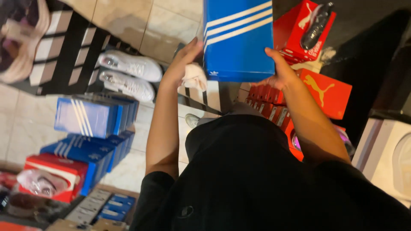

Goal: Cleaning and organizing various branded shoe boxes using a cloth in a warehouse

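Both my hands hold a blue shoebox with white diagonal stripes, raised in front of me. My left hand presses against the box's left side, fingers spread, with a crumpled white cloth or paper beside it. My right hand grips the box's lower right corner, thumb on the side face. I wear a black top that fills the lower part of the view.
A pair of white sneakers lies on a black-and-white striped box. Blue striped shoeboxes are stacked at the left, red shoeboxes at the right, one carrying a black shoe. Tiled floor beneath.
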